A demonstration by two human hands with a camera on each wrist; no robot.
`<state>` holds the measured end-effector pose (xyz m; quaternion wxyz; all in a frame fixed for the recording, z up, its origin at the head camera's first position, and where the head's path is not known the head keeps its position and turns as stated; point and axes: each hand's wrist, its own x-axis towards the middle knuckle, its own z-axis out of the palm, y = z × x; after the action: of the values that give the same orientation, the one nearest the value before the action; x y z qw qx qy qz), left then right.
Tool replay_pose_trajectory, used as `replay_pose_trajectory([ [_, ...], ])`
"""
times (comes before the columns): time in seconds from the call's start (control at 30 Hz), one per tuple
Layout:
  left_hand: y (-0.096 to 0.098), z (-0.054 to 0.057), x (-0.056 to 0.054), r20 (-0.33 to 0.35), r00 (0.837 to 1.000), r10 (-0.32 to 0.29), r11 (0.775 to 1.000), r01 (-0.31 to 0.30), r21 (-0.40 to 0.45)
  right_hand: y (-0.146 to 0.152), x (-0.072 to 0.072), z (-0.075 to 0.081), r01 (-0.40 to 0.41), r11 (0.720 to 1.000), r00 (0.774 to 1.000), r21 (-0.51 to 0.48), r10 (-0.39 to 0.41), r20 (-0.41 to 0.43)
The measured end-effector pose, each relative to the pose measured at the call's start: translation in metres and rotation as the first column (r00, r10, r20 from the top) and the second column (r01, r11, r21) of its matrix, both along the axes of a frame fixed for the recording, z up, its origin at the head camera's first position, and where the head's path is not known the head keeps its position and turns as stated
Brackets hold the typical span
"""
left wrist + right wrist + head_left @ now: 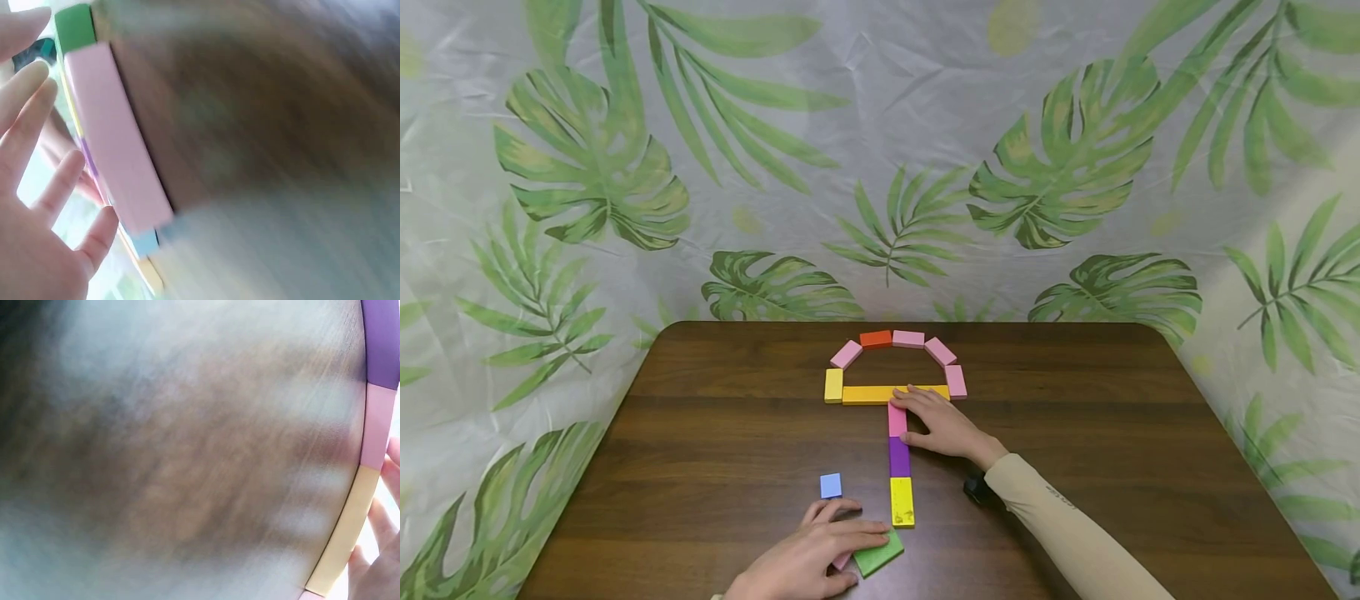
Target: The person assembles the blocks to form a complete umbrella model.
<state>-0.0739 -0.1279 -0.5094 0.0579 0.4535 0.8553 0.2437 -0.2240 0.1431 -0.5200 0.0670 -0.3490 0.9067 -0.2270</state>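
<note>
My left hand [820, 546] reaches low over the table, fingers extended, fingertips right at a green block [880, 554]. Partly hidden beneath that hand lies a pink block [119, 137], seen large in the left wrist view. My right hand [947, 427] rests at the top of a vertical row, its fingertips on the long orange block [865, 395] and its thumb beside the upper pink block [898, 421]. Below that, a purple block [899, 457] and a yellow block [902, 502] continue the row. A small blue block [831, 485] lies just beyond the left fingers.
Above the long orange block, an arch runs from a pale yellow block [833, 386] through pink blocks and a red block [876, 339]. All lie on a dark wooden table [715, 467]. A leaf-patterned curtain [910, 125] hangs behind the table's far edge.
</note>
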Motion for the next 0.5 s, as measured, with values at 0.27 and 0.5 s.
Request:
replay_pose_trajectory([
  [0.27, -0.016, -0.002, 0.0, -0.118, 0.988, 0.1, 0.993, -0.093, 0.069, 0.0, 0.0, 0.0, 0.007, 1.0, 1.0, 0.007, -0.007, 0.011],
  [0.5, -0.016, -0.004, 0.0, -0.139, 0.987, 0.08, 0.996, -0.073, 0.055, 0.0, 0.0, 0.0, 0.006, 1.0, 1.0, 0.008, -0.007, 0.009],
])
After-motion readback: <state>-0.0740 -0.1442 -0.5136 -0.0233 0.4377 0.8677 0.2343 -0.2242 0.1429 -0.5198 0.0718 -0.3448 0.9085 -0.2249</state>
